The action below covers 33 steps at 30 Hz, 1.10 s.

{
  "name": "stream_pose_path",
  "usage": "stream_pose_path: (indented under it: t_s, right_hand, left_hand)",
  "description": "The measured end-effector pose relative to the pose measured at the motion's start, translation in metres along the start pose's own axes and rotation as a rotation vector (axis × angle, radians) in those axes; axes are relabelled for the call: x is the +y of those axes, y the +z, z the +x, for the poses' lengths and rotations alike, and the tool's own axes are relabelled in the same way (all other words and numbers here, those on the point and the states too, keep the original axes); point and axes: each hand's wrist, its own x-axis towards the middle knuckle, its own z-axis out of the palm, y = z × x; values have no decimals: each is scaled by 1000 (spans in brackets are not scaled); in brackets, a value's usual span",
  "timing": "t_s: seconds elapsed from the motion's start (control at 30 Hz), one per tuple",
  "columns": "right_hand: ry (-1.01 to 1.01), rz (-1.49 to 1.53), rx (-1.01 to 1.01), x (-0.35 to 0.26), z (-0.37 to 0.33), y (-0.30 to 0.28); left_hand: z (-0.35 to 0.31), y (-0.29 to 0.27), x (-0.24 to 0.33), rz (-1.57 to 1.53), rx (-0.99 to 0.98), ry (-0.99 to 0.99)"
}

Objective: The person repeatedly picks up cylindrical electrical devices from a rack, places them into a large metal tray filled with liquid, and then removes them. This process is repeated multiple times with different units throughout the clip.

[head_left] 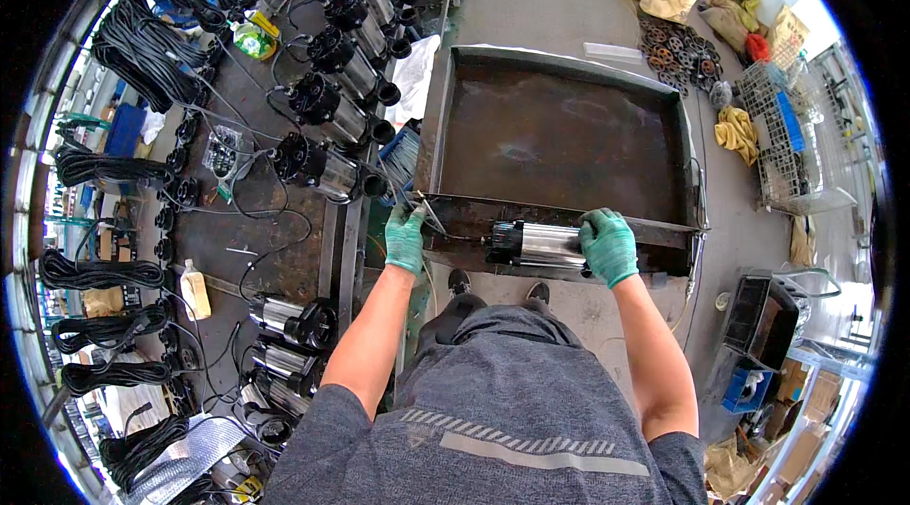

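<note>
The hands are well apart, the right hand (609,245) curled round one end of the steel-cased pump (550,245) lying between them beside the steel tank's (569,150) main basin, the left hand (405,238) near its cable (462,238), grip unclear, apparently positioning work that calls for steady support.
</note>
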Motion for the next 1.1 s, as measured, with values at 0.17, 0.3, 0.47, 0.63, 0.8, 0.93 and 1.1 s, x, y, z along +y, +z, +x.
stream_pose_path:
  t_s: [0.17,0.3,0.47,0.63,0.8,0.93,1.1]
  right_hand:
    - [-11,14,50,4,-2,1]
    - [-32,44,100,1,-1,5]
    - [500,1072,256,76,-12,2]
    - [512,173,-250,136,-51,-26]
    - [1045,918,-468,136,-55,-12]
    - [912,1017,-553,151,-49,4]
    - [470,780,-703,155,-56,-14]
  left_hand:
    - [-32,35,45,-125,-5,-9]
    - [-68,51,77,-31,-382,-58]
    - [-110,92,61,425,-569,24]
    - [-102,107,30,697,-587,196]
    - [-105,120,30,887,-541,351]
    - [-95,113,23,861,-557,307]
    - [-95,120,21,962,-554,358]
